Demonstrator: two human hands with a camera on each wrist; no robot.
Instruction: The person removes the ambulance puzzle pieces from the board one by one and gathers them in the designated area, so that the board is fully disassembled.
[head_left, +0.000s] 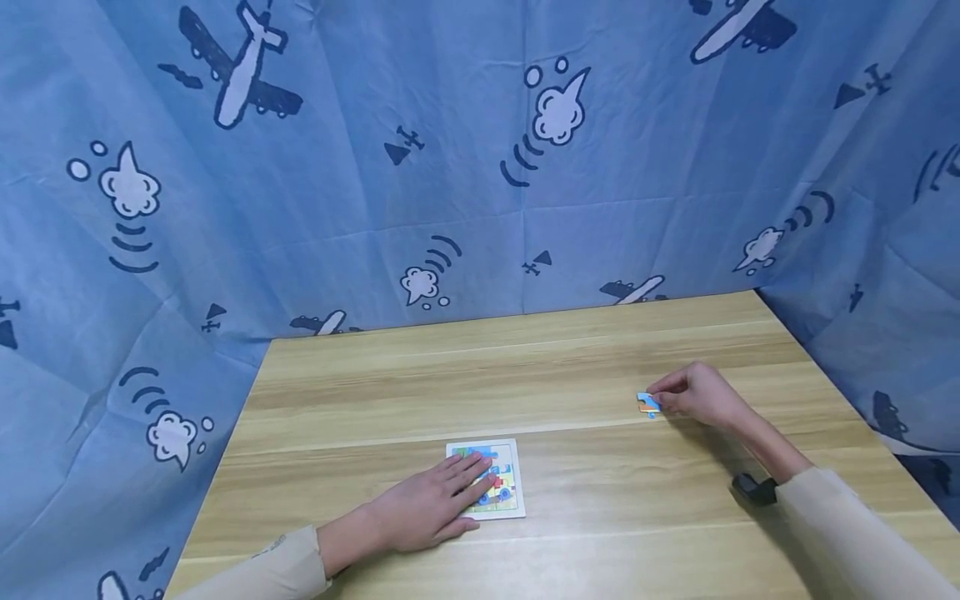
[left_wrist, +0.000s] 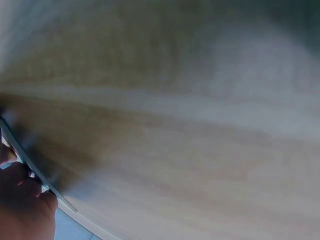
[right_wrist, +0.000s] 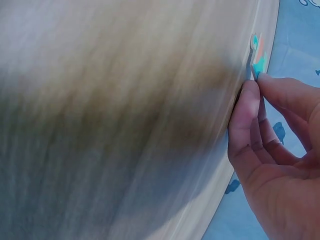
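A small square jigsaw puzzle [head_left: 512, 510] with a white border lies on the table, its picture showing a colourful vehicle. My left hand [head_left: 431, 502] rests across its left part with fingers spread, hiding some of the picture. In the left wrist view the left hand [left_wrist: 27, 200] lies at the board's edge. Off to the right, my right hand [head_left: 699, 395] pinches a blue and orange puzzle piece [head_left: 647, 403] between thumb and fingertips, close over the table. The right wrist view shows that piece [right_wrist: 259, 57] at the tips of the thumb and index finger.
The wood-grain table [head_left: 360, 392] extends around both hands. Blue cloth [head_left: 465, 167] printed with planes and clouds hangs behind the table and along its sides. A black band [head_left: 753, 489] sits at the right wrist by the sleeve.
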